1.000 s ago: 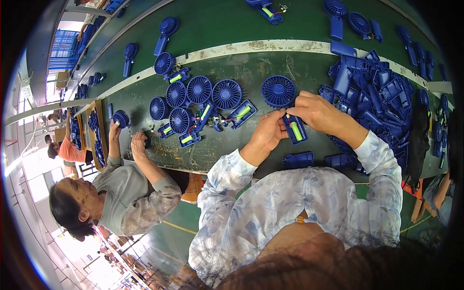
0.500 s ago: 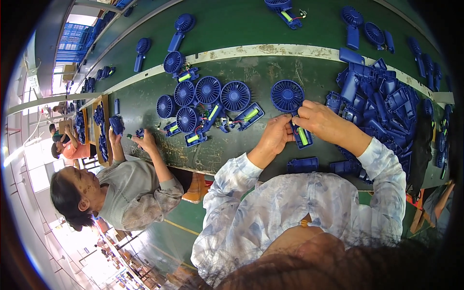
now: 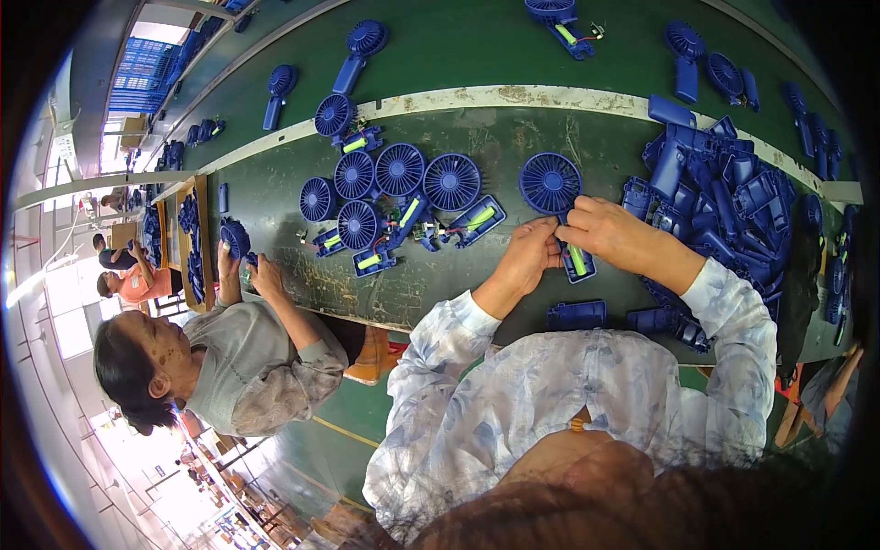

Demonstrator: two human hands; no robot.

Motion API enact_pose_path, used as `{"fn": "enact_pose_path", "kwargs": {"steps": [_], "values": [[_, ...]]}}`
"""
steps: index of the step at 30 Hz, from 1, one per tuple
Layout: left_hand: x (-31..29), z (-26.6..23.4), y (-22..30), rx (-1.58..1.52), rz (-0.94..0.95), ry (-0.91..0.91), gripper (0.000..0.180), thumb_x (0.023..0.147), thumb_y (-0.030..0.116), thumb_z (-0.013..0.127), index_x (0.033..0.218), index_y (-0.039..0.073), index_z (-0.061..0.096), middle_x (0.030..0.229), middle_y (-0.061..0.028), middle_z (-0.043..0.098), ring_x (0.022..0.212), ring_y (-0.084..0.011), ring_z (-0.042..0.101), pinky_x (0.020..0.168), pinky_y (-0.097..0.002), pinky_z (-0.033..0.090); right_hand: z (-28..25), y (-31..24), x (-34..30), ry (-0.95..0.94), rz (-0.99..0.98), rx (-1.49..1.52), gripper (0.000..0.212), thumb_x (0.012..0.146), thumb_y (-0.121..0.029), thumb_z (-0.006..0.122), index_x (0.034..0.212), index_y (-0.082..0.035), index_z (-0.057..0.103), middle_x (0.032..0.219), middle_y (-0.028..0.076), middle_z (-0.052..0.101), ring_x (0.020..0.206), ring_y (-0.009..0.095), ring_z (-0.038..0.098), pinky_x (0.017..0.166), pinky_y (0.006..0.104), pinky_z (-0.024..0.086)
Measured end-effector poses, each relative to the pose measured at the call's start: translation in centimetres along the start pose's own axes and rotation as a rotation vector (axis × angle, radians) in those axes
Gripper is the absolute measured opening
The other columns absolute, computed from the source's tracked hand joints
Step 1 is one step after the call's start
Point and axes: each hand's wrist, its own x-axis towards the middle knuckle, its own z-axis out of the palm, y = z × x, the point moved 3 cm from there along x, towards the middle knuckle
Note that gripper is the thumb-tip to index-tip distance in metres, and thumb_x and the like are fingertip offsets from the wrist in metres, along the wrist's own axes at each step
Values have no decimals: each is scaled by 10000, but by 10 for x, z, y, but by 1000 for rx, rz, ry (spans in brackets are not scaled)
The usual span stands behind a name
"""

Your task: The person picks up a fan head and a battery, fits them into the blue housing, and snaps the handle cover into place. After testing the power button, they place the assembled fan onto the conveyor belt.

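Observation:
A blue handheld fan (image 3: 551,183) lies in front of me, its round grille pointing away and its handle open. A yellow-green battery (image 3: 577,259) shows in the handle. My left hand (image 3: 527,259) is closed on the left side of the fan's neck, with thumb and forefinger pinched. Against it from the right, my right hand (image 3: 600,227) pinches at the same neck. The fingers hide what lies between their tips, possibly wires or a small part. Just nearer to me lies an empty blue handle shell (image 3: 577,315).
Several open fans (image 3: 400,170) with batteries and wires lie to the left. A heap of blue handle shells (image 3: 724,192) is at the right. Beyond a pale rail (image 3: 513,95), a green belt (image 3: 458,46) carries more fans. At the left, a co-worker (image 3: 238,357) holds fan parts.
My hands stay at the fan's neck with only slight finger movement. Fans on the belt have shifted right. The co-worker has brought a fan head and another part together.

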Motion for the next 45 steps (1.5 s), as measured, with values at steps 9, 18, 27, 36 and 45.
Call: {"fn": "enact_pose_path", "kwargs": {"steps": [9,18,27,36,45], "values": [[-3,9,1,185,64,-59,170,974,190,562,1046,50,625,914,10,647,769,-49,612,656,-226,543,3,3,-10,50,136,-135,79,699,-95,605,754,-64,558,812,58,522,829,226,545,702,346,483],[1,0,-9,267,102,-20,157,965,182,572,1027,46,620,875,23,631,746,-48,590,639,-214,519,14,0,-16,93,131,-79,97,706,-99,599,778,-53,554,820,62,527,832,238,546,717,360,489],[-2,8,-9,120,118,-14,168,971,180,552,1020,28,605,873,-5,626,744,-83,606,646,-259,545,14,13,-13,113,171,44,88,717,-58,614,792,-48,569,818,88,544,826,278,567,725,389,490],[1,3,-5,107,160,-16,148,970,138,542,909,28,620,788,-9,617,616,-53,520,507,-199,407,3,-26,-6,-53,19,43,183,763,-141,648,945,-155,667,850,51,523,830,225,554,712,361,454],[0,7,-6,136,107,27,145,964,163,553,968,28,605,853,-20,633,709,-85,613,595,-224,533,8,-11,-4,-4,83,106,110,744,-169,675,792,-79,631,850,57,532,853,232,561,717,370,467]]}}
